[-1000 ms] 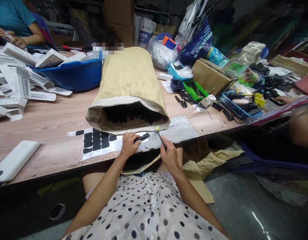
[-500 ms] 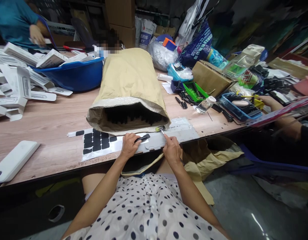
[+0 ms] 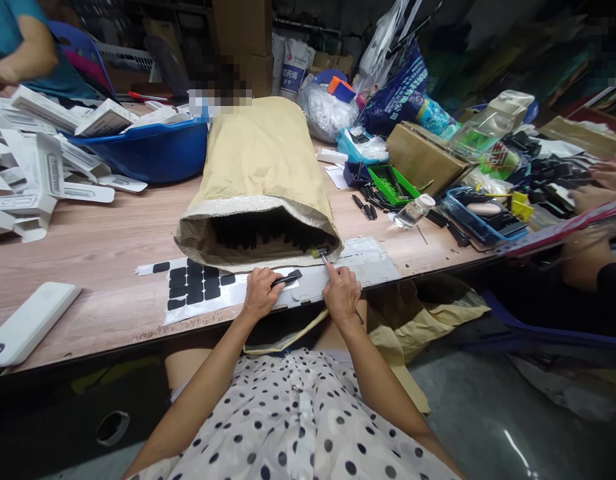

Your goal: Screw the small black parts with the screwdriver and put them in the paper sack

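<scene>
My left hand (image 3: 261,292) is closed on a slim black object (image 3: 287,279) with a wider flat end that points right. My right hand (image 3: 341,291) grips a thin tool (image 3: 325,259) with a metallic shaft. Its yellow-green tip meets the lower rim of a paper sack, and the dark end of its handle sticks out below my wrist. Just beyond both hands the tan paper sack (image 3: 263,150) lies with its mouth towards me, dark pieces inside. Beneath my hands is a grey-white flat board (image 3: 358,261). Left of it lies a white sheet with black rounded-square patches (image 3: 194,280).
A blue basin (image 3: 153,152) with white boxes stands at the left. Nearer is a white power-bank-like block (image 3: 35,320). To the right are a green tray (image 3: 391,183), a clear bottle (image 3: 413,210) and a blue tray (image 3: 481,217). Two co-workers' arms show at the sides.
My right hand has shifted slightly with the thin tool, its tip still by the sack's rim. My left hand is nearly still. Both co-workers' hands have moved; the right one has left the blue tray.
</scene>
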Demonstrator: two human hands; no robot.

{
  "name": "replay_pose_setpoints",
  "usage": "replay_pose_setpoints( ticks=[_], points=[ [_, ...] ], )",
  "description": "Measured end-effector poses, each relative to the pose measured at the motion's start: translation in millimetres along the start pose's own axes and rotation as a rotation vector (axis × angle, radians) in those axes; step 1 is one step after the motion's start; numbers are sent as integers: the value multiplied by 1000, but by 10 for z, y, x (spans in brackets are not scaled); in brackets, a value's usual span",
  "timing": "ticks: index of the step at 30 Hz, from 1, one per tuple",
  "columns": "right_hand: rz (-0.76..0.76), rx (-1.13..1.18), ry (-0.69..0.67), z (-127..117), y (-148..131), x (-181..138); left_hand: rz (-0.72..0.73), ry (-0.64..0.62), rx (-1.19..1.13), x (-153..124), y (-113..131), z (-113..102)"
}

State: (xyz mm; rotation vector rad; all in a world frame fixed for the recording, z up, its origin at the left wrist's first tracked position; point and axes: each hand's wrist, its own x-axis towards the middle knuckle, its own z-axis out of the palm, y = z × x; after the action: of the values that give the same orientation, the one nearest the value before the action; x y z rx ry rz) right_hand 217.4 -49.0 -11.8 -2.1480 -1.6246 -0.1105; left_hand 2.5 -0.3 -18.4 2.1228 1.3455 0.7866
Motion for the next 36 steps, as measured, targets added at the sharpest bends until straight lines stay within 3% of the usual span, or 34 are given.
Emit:
replay_pose_setpoints(
  ticks=[16, 29, 33, 36],
  points=[
    [-1, -203, 23, 22, -107, -23, 24, 4, 17, -3, -4, -16],
    [-20, -228, 16, 49, -105, -15, 61, 6, 41, 15, -44, 7],
    [-34, -232, 20, 58, -105, -17, 134, 35, 32, -24, 22, -31],
    [-40, -244, 21, 67, -104, -22, 274, -6, -47, -218, 137, -65]
  ],
)
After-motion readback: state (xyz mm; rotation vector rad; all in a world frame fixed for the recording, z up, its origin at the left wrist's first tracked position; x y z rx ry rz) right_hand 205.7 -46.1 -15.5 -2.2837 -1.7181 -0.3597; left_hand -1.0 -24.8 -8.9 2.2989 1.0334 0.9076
